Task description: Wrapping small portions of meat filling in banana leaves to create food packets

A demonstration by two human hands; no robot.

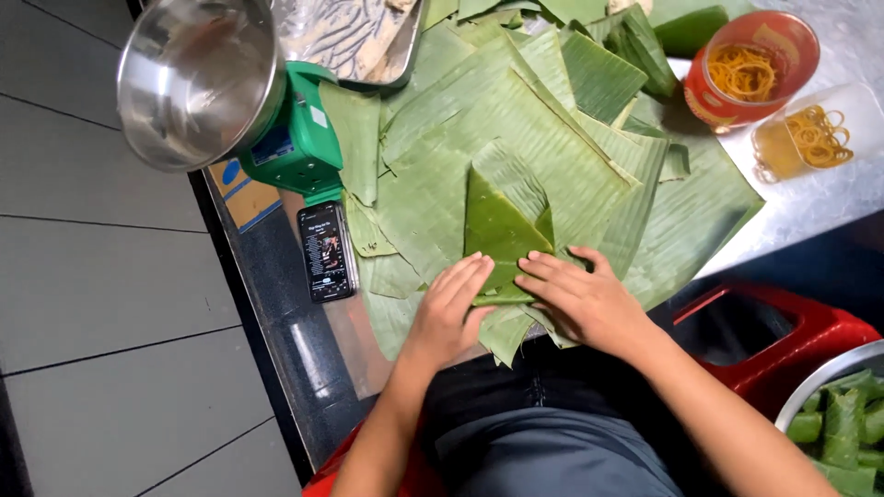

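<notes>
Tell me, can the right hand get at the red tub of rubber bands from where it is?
Probably yes: the right hand presses the folded leaf parcel, and only flat banana leaves lie between it and the red tub.

Two hands at lower centre: left hand (451,308), right hand (585,299). One folded leaf parcel (497,235) under them. One green scale (299,138) with one steel pan (198,78), upper left. One phone (327,250). Two tubs of rubber bands, upper right: red tub (709,101), clear tub (861,115). One metal tray (405,55), top. Loose banana leaves (552,120) overlap; perhaps a dozen, count unsure. Wrapped parcels in bowl (820,391), lower right: four or more.
</notes>
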